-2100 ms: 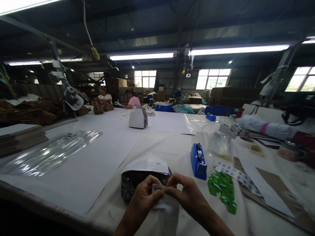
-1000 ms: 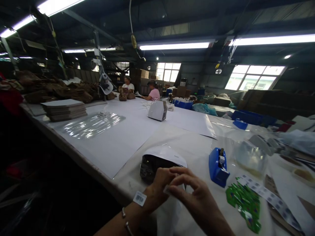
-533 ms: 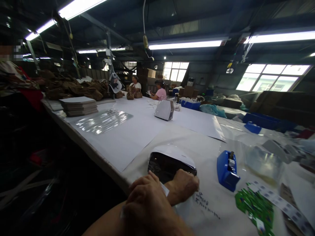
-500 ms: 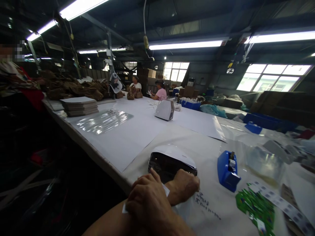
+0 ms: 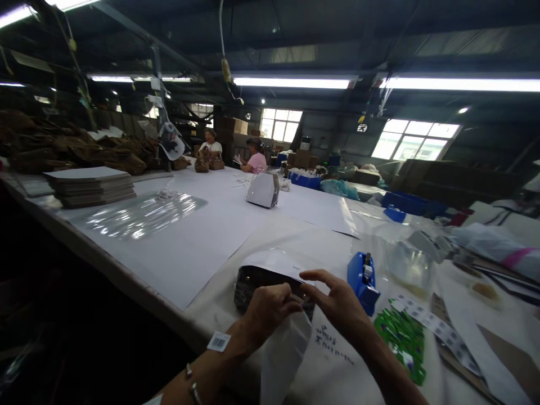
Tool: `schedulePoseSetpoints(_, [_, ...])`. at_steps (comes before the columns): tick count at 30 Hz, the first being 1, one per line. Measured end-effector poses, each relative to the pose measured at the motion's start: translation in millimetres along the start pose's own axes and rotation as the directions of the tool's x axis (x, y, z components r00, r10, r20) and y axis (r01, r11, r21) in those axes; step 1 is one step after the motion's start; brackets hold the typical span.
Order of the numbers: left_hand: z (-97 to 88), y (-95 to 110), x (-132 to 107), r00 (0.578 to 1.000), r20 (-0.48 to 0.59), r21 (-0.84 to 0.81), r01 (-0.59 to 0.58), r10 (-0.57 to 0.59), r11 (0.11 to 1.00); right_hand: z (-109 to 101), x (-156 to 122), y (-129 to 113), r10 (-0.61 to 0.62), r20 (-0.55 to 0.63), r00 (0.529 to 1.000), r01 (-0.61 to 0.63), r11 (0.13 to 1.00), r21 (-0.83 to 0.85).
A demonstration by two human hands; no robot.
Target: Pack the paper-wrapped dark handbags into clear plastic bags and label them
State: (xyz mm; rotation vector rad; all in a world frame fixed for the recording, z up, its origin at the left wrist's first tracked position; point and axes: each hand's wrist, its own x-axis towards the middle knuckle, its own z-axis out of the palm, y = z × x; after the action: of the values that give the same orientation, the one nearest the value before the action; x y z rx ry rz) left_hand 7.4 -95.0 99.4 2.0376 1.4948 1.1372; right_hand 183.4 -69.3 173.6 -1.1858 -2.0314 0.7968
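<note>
A dark handbag [image 5: 247,287] with a white sheet [image 5: 270,261] along its top lies in a clear plastic bag on the near table. My left hand [image 5: 270,309] is closed at the handbag's front edge, pinching the plastic bag's loose flap [image 5: 287,354], which hangs toward me. My right hand [image 5: 337,298] is just right of it, fingers apart, its fingertips over the handbag's right end; whether they touch the plastic I cannot tell. A barcode sticker [image 5: 219,341] clings to my left wrist, and a metal bracelet [image 5: 192,382] is further up that arm.
A blue tape dispenser [image 5: 363,281] stands right of my right hand, beside green packets [image 5: 400,337] and a label strip [image 5: 439,329]. Further off are another wrapped bag [image 5: 262,190], flat clear plastic bags [image 5: 143,216] and stacked boards [image 5: 90,188]. Two people sit at the far end.
My right hand has left my left wrist and moved right to the handbag's right end. My left hand has shifted left. One of two white stickers no longer shows there. The view has turned right.
</note>
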Motion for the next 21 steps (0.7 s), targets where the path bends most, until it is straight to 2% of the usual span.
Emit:
schedulePoseSetpoints(3, [-1.3,-6.9,-4.9,1.0,-0.014,-0.043,0.01,-0.011,0.999,-6.8,-3.0,18.5,0.104,0.123,0.987,-0.114,0.991,0.073])
schedulePoseSetpoints(7, [3.7,-11.0,-7.4,1.0,0.02,-0.071,-0.009,0.01,0.997,7.4,-6.6,21.1,0.114,0.224,0.968,-0.153,0.974,0.167])
schedulePoseSetpoints(10, [4.4,-9.9,-7.8,1.0,0.025,-0.07,-0.007,0.009,0.997,15.5,-8.1,17.3,0.091,0.185,0.979,-0.125,0.975,0.182])
schedulePoseSetpoints(13, [1.8,-8.3,-9.8,0.994,0.042,-0.049,0.101,-0.099,0.994,12.7,-8.3,16.1,-0.017,0.099,0.995,0.007,0.994,0.106])
schedulePoseSetpoints(16, [0.1,-9.8,-13.0,0.971,0.091,0.01,0.221,-0.221,0.975,1.8,-5.4,13.6,-0.096,-0.071,0.993,0.098,0.995,0.017])
schedulePoseSetpoints(18, [2.3,-11.9,-15.3,0.968,0.117,0.054,0.218,-0.223,0.974,-2.7,-3.7,6.9,-0.089,-0.156,0.984,0.097,0.994,0.041])
schedulePoseSetpoints(19, [4.9,-12.8,-16.9,0.969,0.132,0.074,0.201,-0.209,0.977,-2.0,-3.8,1.4,-0.077,-0.144,0.987,0.089,0.993,0.083])
schedulePoseSetpoints(21, [12.6,-14.3,-21.8,0.974,0.161,0.096,0.145,-0.159,0.985,7.1,-6.8,-12.8,-0.06,-0.012,0.998,0.061,0.98,0.191])
